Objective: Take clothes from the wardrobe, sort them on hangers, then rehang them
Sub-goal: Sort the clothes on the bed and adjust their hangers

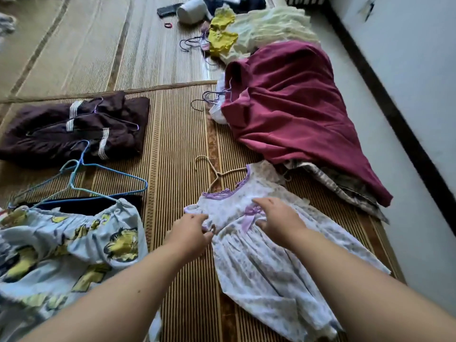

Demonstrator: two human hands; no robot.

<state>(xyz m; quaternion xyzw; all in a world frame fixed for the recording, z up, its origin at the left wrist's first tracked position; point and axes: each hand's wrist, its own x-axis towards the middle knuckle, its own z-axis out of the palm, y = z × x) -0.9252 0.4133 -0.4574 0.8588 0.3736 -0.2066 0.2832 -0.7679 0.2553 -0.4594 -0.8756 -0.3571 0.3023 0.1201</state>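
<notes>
Near centre on the striped mat (177, 134), a small white floral dress (259, 262) w/ purple trim lies flat, neck toward the far side. It's already on a cream hanger (215, 172) whose hook pokes out past the collar. Left hand (191, 233) pinches the dress's left sleeve edge, prob. to square it over the hanger's shoulder. Right hand (276, 215) lies on the bodice by the bow, fingers bent onto the cloth, likely pinning it while the other tugs; can't tell if it actually grips fabric. Sorting looks partway done. Far right, a maroon garment (296, 114) tops a pile w/ hooks sticking out left. Far left, a dark brown garment (44, 141) has wire hangers on it. Near left, blue hangers (103, 180) lie at a cartoon-cat print piece (74, 245); can't tell if threaded.
</notes>
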